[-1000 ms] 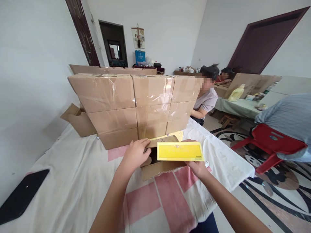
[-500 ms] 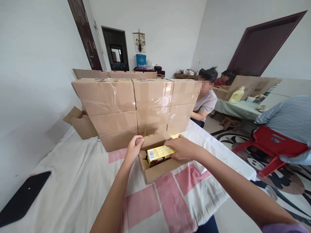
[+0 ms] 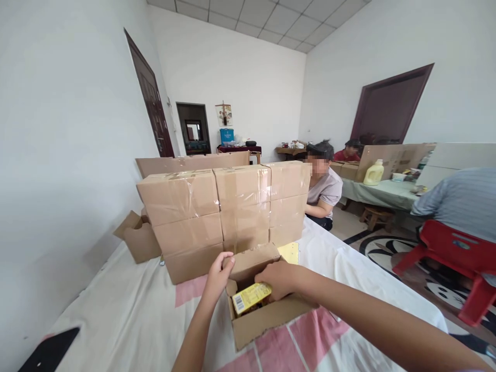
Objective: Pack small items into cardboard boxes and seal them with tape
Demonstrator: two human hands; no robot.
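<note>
An open cardboard box [image 3: 267,321] sits on the cloth-covered table in front of me. My right hand [image 3: 279,279] grips a yellow packet [image 3: 250,297] with a barcode on its end, tilted and partly inside the box. My left hand [image 3: 219,276] pinches the box's left flap, holding it back. Behind the box's far flap, another yellow packet [image 3: 289,252] lies flat on the table.
A wall of taped cardboard cartons [image 3: 227,209] stands just behind the box. An open empty carton [image 3: 138,238] sits at the left. A dark flat object [image 3: 50,353] lies at the near left. People sit at the right near a red chair [image 3: 453,257] and a table with a yellow jug [image 3: 374,173].
My right hand brought the yellow packet from above the box down into it, turning it end-on. The camera tilted upward, showing more of the room and ceiling.
</note>
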